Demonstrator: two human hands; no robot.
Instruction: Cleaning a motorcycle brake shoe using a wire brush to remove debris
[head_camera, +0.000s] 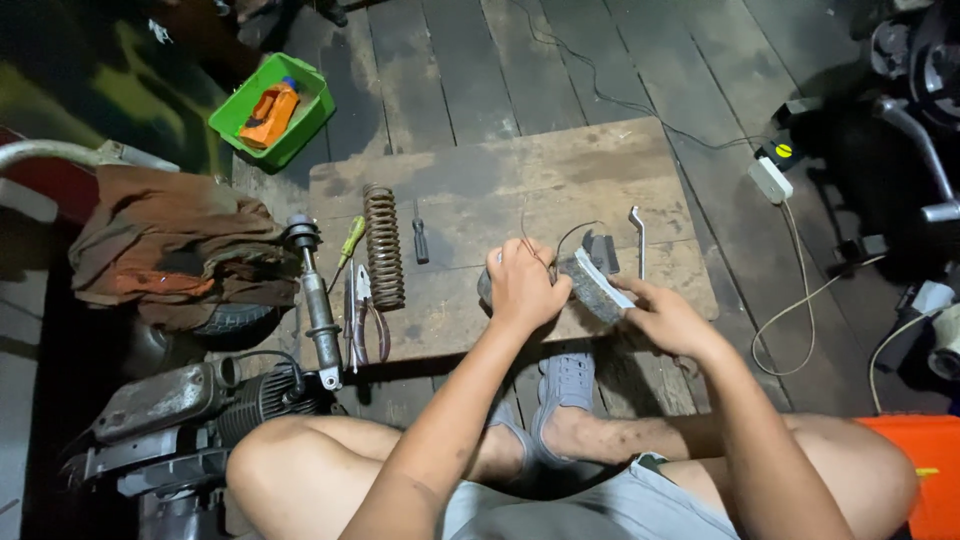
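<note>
Far left, a green bin (272, 110) with an orange item sits on the floor; below it a brown cloth (180, 245) lies over a tyre. On the wooden surface (480, 170), a shock absorber (318, 305), pliers (362, 318), a rusty coil spring (383, 245) and a small screwdriver (420, 238) lie in a row within reach. At centre, the left hand (522, 285) has its fingers clenched around a small dark part with thin wires. The right hand (665, 318) grips a grey rectangular block (598, 285), tilted against that part. A bent metal tool (638, 232) lies beyond.
</note>
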